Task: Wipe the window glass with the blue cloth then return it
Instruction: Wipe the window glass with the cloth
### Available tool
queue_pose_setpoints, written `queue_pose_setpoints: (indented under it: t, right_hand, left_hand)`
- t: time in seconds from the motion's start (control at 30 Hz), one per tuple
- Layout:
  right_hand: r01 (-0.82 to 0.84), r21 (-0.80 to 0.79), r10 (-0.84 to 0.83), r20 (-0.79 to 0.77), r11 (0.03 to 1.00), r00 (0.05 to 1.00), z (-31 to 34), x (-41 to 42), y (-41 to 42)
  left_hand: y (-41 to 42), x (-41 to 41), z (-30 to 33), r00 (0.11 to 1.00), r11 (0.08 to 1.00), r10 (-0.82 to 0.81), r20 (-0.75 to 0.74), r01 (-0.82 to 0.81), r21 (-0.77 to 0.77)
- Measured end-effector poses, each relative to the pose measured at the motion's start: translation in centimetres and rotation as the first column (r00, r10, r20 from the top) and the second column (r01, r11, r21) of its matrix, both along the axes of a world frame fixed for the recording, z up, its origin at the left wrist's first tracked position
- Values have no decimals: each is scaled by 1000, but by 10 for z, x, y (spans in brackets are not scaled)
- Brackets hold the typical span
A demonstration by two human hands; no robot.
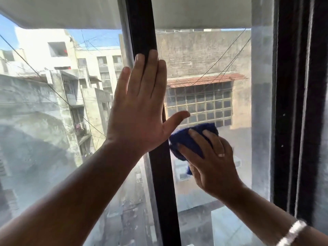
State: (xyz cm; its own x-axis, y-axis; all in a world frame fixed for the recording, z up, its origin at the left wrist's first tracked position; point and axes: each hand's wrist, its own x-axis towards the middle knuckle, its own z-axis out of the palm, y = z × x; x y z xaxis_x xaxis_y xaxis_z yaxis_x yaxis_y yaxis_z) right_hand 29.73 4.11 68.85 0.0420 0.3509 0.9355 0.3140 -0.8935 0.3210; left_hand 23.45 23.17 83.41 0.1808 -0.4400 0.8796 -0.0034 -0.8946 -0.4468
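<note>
My right hand [211, 160] presses a bunched blue cloth [188, 139] flat against the right window glass [204, 192], just right of the black centre frame bar [142, 23]. Fingers spread over the cloth, which shows above and left of them. My left hand [140, 107] lies flat and open on the centre bar, fingers pointing up, thumb stretched right above the cloth. The left window glass [44, 130] looks hazy and streaked.
A dark vertical frame [298, 103] bounds the right pane. Through the glass I see buildings, cables and a street far below. A white overhang [71, 11] spans the top. A pale bangle [292, 231] sits on my right wrist.
</note>
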Motion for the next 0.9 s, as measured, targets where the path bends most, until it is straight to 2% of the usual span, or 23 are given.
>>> queue_pose_setpoints:
  t: [0.03,0.1,0.13,0.17,0.2,0.27,0.3,0.33,0.37,0.43,0.5,0.6,0.63,0.67,0.73,0.77,0.83,0.9]
  right_hand:
    - [6,120,-4,-15,993,1000,6,2,-8]
    - [-41,429,71,-55,902,996,14,5,-7]
    - [-55,520,99,-56,852,994,12,4,5]
    - [-61,541,105,-50,839,993,7,4,19]
    - [-77,481,110,-41,873,993,-1,4,28]
    - [-108,202,119,-43,973,992,-18,10,16]
    - [-111,71,115,-51,991,992,-24,14,-4]
    - [-102,5,102,-69,995,992,-31,18,-27]
    - [-77,22,79,-95,997,992,-37,22,-51]
    - [-18,270,65,-164,963,984,-47,27,-86]
    - [0,528,116,-187,849,975,-47,27,-96]
    - [2,723,130,-128,691,983,-28,20,-55]
    - [-22,707,131,-100,707,986,-27,17,-29]
    - [-52,622,131,-82,781,988,-32,15,-1]
    - [-80,289,103,-65,954,993,-55,9,41]
    - [-68,121,75,-56,990,996,-65,11,42]
    - [-40,-128,36,-30,991,999,-77,17,4]
    - [-14,-181,5,-48,983,999,-84,23,-56]
  left_hand:
    - [0,0,0,1000,1000,-7,5,7,-3]
    - [1,1,0,1000,1000,-17,4,17,-5]
    - [2,1,1,1000,1000,-12,2,12,-4]
    - [2,1,1,1000,1000,-4,2,4,-2]
    - [3,1,2,1000,1000,4,3,-4,4]
    - [4,1,2,1000,1000,16,9,-16,12]
    - [5,1,1,1000,1000,13,13,-13,16]
    - [6,0,-2,1000,1000,4,15,-4,21]
    - [7,0,-5,1000,1000,-10,13,10,23]
    - [6,0,-11,1000,1000,-25,-3,25,17]
    - [3,0,-14,1000,1000,-7,-14,7,6]
    - [0,1,-15,1000,1000,1,-26,-1,2]
    - [0,1,-15,1000,1000,-1,-27,1,1]
    - [1,2,-15,1000,1000,1,-23,-1,1]
    - [2,3,-15,1000,1000,-1,-2,1,15]
    - [3,3,-15,1000,1000,-6,4,6,19]
    - [3,2,-14,1000,1000,-26,-2,26,16]
    - [2,2,-14,999,999,-43,-9,43,1]
